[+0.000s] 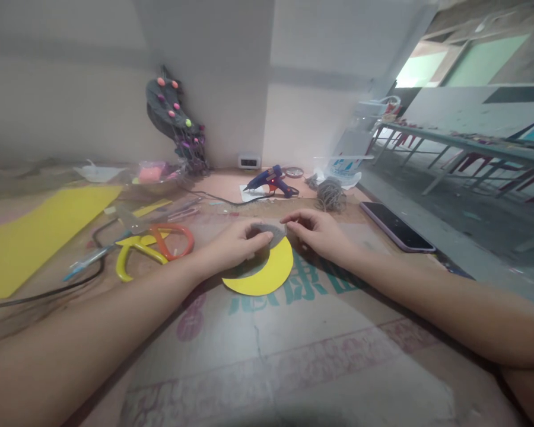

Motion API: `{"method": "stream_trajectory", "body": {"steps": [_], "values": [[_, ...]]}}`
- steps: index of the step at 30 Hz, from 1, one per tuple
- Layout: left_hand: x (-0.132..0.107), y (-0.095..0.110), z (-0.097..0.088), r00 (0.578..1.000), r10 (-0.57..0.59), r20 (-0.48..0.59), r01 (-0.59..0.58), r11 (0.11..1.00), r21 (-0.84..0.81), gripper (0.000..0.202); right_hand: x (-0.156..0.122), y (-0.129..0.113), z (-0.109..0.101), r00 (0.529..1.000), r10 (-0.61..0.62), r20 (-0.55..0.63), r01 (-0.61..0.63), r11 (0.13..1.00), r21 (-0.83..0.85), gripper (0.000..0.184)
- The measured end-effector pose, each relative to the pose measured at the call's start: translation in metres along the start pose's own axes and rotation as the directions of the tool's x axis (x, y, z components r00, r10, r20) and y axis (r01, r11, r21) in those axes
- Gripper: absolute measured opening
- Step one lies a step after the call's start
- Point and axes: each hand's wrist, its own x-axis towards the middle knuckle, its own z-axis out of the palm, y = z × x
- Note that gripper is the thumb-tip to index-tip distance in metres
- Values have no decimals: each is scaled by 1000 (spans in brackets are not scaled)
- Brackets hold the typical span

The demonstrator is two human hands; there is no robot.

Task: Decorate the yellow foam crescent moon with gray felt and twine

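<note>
Yellow-grey crescent (271,276) lies in front of the glue gun (269,179). My left grip (239,243) pinches it; right grip (317,234) narrow, can't tell on what. Likely covering step; next needs steady hold.

Grey piece (277,233) part-hidden, seemingly blurred

2 hands (238,244) (318,234), 1 yel. crescent (273,271), 1 glue gun (273,178), 1 ph. (396,227)
</note>
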Motion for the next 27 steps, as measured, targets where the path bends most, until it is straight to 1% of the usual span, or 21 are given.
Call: {"method": "stream_trajectory", "body": {"steps": [2, 4, 6, 8, 10, 12, 15, 18, 22, 25, 27], "values": [[1, -1, 0, 998, -14, -62, 13, 1000, -16, 23, 1, 1, -1, 999, 17, -40, -14, 998, 62, 29], [3, -2, -1, 988, -37, -151, 29, 998, -58, 26, 3, 2, -3, 993, 14, -120, 1, 992, 123, 30], [5, -4, -3, 972, -50, -232, 25, 994, -110, 29, 4, 4, -5, 979, -7, -204, 41, 985, 165, 25], [6, -5, -4, 959, -52, -280, 6, 987, -161, 30, 3, 6, -5, 973, -31, -230, 67, 986, 151, 21], [7, -4, -5, 952, -56, -300, -7, 979, -203, 32, 2, 6, -4, 983, -54, -177, 72, 992, 100, 24], [6, -2, -5, 948, -61, -312, -10, 975, -222, 33, 0, 4, -2, 994, -69, -83, 73, 997, 41, 26], [5, 1, -5, 951, -42, -307, -22, 979, -200, 32, -1, 0, 0, 995, -101, 10, 101, 994, -30, 21], [4, 1, -5, 962, -32, -273, -14, 986, -164, 31, -2, -2, 1, 996, -82, 26, 84, 995, -54, 21], [4, 1, -4, 971, -76, -226, 48, 991, -126, 31, -2, 0, 0, 1000, -22, 17, 22, 1000, -6, 26], [4, 2, -4, 974, -49, -223, 22, 992, -126, 31, -1, 2, 0, 999, -39, 24, 40, 999, -28, 27], [3, 4, -4, 972, -61, -229, 31, 991, -133, 33, -1, 2, 0, 997, -64, 38, 66, 995, -68, 28]]}}
